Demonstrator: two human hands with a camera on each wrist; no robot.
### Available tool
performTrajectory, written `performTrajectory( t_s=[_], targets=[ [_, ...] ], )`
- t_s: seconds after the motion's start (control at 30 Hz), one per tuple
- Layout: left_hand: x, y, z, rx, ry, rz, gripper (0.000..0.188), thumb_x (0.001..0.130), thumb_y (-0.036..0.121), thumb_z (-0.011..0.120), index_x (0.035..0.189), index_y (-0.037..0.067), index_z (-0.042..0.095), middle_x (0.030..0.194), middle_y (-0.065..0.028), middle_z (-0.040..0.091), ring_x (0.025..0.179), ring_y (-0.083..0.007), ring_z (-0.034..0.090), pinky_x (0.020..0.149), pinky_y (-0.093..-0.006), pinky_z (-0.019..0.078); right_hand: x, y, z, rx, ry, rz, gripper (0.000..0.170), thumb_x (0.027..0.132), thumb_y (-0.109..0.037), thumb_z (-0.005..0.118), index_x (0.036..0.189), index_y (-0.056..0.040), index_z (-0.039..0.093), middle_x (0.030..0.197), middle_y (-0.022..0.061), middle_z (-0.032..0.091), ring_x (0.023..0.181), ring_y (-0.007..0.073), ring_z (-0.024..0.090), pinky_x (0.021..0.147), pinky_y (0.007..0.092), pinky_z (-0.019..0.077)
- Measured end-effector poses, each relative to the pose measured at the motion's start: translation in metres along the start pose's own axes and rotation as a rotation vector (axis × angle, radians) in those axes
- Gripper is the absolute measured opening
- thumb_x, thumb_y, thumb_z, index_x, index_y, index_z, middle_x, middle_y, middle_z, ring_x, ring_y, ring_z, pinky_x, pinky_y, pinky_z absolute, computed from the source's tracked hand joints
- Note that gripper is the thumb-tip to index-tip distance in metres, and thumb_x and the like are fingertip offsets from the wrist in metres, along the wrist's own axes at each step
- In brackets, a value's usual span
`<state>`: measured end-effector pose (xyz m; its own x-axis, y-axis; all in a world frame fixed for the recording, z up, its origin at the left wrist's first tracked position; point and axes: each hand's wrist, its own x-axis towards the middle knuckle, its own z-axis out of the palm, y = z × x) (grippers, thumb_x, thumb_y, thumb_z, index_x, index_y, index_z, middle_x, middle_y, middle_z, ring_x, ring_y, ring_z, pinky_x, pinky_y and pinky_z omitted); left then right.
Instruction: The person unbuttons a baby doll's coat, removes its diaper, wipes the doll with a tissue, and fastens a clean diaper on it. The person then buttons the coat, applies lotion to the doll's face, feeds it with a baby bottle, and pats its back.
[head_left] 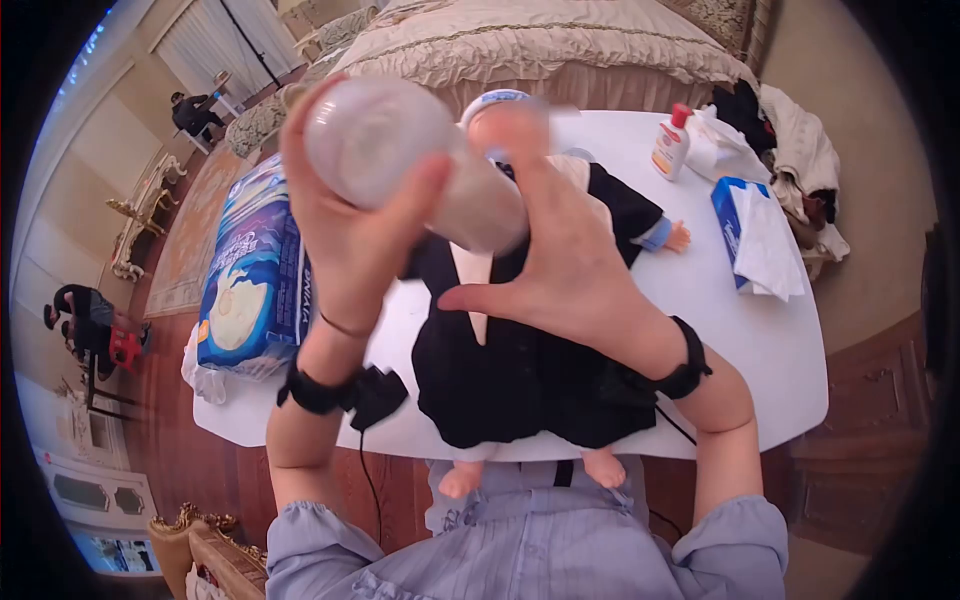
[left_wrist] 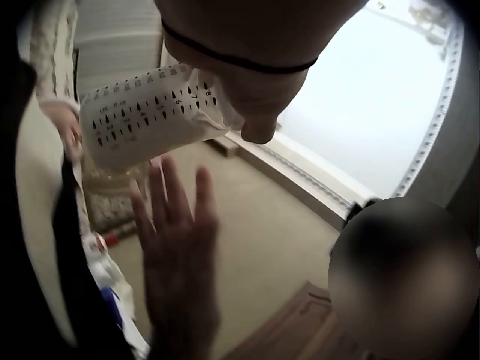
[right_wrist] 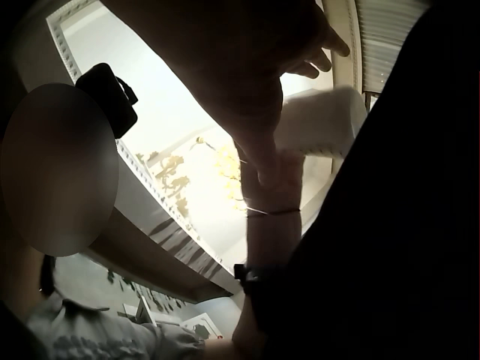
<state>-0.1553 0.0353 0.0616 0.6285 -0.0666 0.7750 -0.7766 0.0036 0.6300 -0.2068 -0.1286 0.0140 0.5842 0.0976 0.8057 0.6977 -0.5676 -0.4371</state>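
A baby bottle, whitish and translucent, is raised over the table with its round base toward the head camera. My left hand grips it, fingers and thumb around its side. Printed measuring marks show on the bottle in the left wrist view. Beside it, my right hand is spread with straight fingers and holds nothing. In the left wrist view the right hand's fingertips are close to the bottle's lower end. Below both hands lies a doll in black clothing, its head partly hidden behind the right hand.
On the white table, a blue diaper pack stands at the left. A red-capped bottle and a blue tissue box are at the right, near crumpled white material. A bed stands beyond.
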Motion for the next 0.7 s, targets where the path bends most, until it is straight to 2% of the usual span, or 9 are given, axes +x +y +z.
performTrajectory(
  t_s=[0.1, 0.13, 0.2, 0.33, 0.4, 0.47, 0.53, 0.57, 0.7],
  targets=[
    [-0.033, 0.027, 0.031, -0.276, -0.133, -0.024, 0.089, 0.067, 0.017, 0.088, 0.137, 0.002, 0.036, 0.121, -0.0119, 0.056, 0.113, -0.0198, 0.057, 0.096, -0.0343, 0.0475, -0.015, -0.011, -0.012, 0.064, 0.057, 0.058, 0.100, 0.061, -0.030, 0.088, 0.141, -0.0005, 0.036, 0.118, 0.0218, 0.058, 0.111, 0.0386, 0.058, 0.094, 0.0447, 0.0465],
    [-0.039, 0.035, 0.034, -0.305, -0.211, 0.007, 0.089, 0.074, 0.026, 0.083, 0.140, 0.001, 0.029, 0.129, -0.0215, 0.054, 0.123, -0.0340, 0.054, 0.105, -0.0437, 0.0433, -0.021, -0.014, -0.018, 0.114, 0.067, 0.103, 0.097, 0.060, -0.028, 0.088, 0.138, -0.0010, 0.038, 0.113, 0.0202, 0.060, 0.105, 0.0384, 0.061, 0.089, 0.0448, 0.0492],
    [-0.046, 0.044, 0.044, -0.392, -0.204, -0.041, 0.085, 0.067, 0.017, 0.089, 0.133, 0.001, 0.038, 0.123, -0.0125, 0.056, 0.113, -0.0185, 0.056, 0.096, -0.0341, 0.0470, -0.033, -0.017, -0.027, 0.032, 0.070, 0.038, 0.086, 0.061, -0.026, 0.087, 0.131, -0.0024, 0.043, 0.107, 0.0173, 0.062, 0.095, 0.0376, 0.065, 0.080, 0.0437, 0.0531],
    [-0.062, 0.051, 0.055, -0.362, -0.063, -0.133, 0.068, 0.075, 0.018, 0.083, 0.127, 0.000, 0.043, 0.117, -0.0122, 0.059, 0.105, -0.0170, 0.060, 0.091, -0.0321, 0.0493, -0.051, -0.025, -0.031, 0.020, 0.089, 0.112, 0.079, 0.061, -0.026, 0.087, 0.126, -0.0032, 0.048, 0.108, 0.0168, 0.062, 0.093, 0.0382, 0.065, 0.077, 0.0436, 0.0546],
    [-0.057, 0.053, 0.054, -0.724, 0.062, -0.507, 0.048, 0.085, 0.022, 0.074, 0.119, -0.001, 0.048, 0.108, -0.0107, 0.062, 0.094, -0.0157, 0.063, 0.083, -0.0299, 0.0520, -0.055, -0.028, -0.032, 0.024, 0.094, 0.084, 0.078, 0.061, -0.026, 0.087, 0.125, -0.0034, 0.048, 0.108, 0.0167, 0.062, 0.092, 0.0387, 0.066, 0.075, 0.0440, 0.0550],
    [-0.049, 0.051, 0.051, -0.727, 0.008, -0.460, 0.039, 0.091, 0.028, 0.068, 0.111, -0.001, 0.052, 0.100, -0.0091, 0.063, 0.085, -0.0150, 0.065, 0.077, -0.0284, 0.0535, -0.054, -0.030, -0.031, -0.001, 0.081, 0.138, 0.077, 0.063, -0.026, 0.087, 0.126, -0.0034, 0.049, 0.108, 0.0166, 0.062, 0.096, 0.0366, 0.065, 0.080, 0.0417, 0.0543],
    [-0.035, 0.038, 0.043, -0.698, 0.132, -0.449, 0.062, 0.087, 0.044, 0.069, 0.126, 0.000, 0.047, 0.120, -0.0144, 0.057, 0.105, -0.0242, 0.061, 0.091, -0.0374, 0.0503, -0.053, -0.030, -0.037, 0.038, 0.058, 0.140, 0.076, 0.065, -0.022, 0.087, 0.127, -0.0021, 0.049, 0.110, 0.0148, 0.063, 0.099, 0.0294, 0.065, 0.084, 0.0376, 0.0528],
    [-0.020, 0.033, 0.033, -0.607, 0.254, -0.443, 0.062, 0.086, 0.045, 0.070, 0.126, 0.003, 0.048, 0.120, -0.0122, 0.057, 0.107, -0.0218, 0.058, 0.092, -0.0366, 0.0453, -0.052, -0.029, -0.041, 0.064, 0.052, 0.158, 0.075, 0.067, -0.018, 0.088, 0.129, -0.0008, 0.049, 0.113, 0.0129, 0.064, 0.102, 0.0222, 0.065, 0.088, 0.0335, 0.0512],
    [0.038, -0.121, -0.067, -0.009, 0.487, -0.424, 0.069, 0.076, 0.050, 0.076, 0.126, 0.009, 0.050, 0.108, -0.0029, 0.059, 0.104, -0.0148, 0.058, 0.082, -0.0302, 0.0409, -0.050, -0.021, -0.059, 0.151, 0.037, 0.166, 0.070, 0.068, -0.017, 0.087, 0.126, -0.0003, 0.050, 0.113, 0.0105, 0.064, 0.102, 0.0189, 0.063, 0.090, 0.0322, 0.0495]
  ],
)
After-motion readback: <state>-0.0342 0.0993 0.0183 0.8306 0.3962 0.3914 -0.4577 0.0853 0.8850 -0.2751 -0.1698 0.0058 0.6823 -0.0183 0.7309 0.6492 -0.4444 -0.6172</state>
